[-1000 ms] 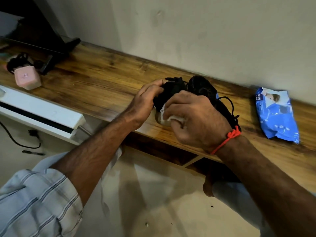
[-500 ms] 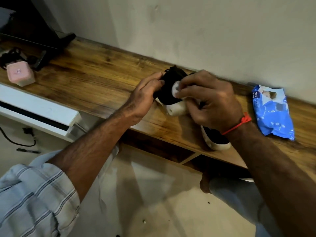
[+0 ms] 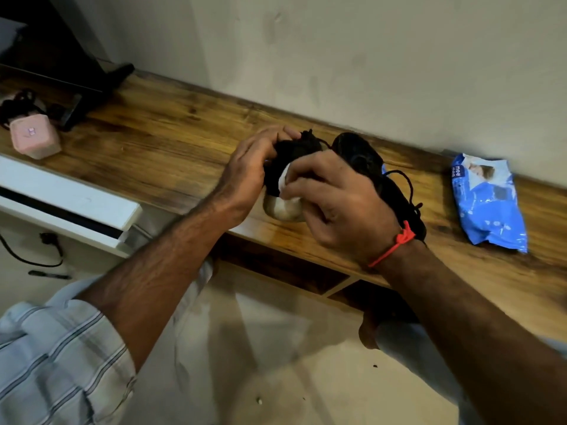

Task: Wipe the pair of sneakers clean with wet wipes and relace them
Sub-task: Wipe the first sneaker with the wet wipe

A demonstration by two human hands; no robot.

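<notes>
At frame centre on the brown wooden shelf (image 3: 171, 142), my left hand (image 3: 245, 176) gripped the black white-soled sneaker (image 3: 294, 151); my right hand (image 3: 343, 207) pinched a white wet wipe (image 3: 283, 182) against it; second black sneaker (image 3: 362, 154) just behind; blue wipes packet (image 3: 487, 204) at right.

Wooden shelf (image 3: 171, 127), pale wall (image 3: 368, 56), beige floor (image 3: 276, 363)

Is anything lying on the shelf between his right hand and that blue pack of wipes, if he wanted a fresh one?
Only the second black sneaker and its loose lace, just behind his right hand. Past them, bare wood runs to the wet wipes pack.
</notes>
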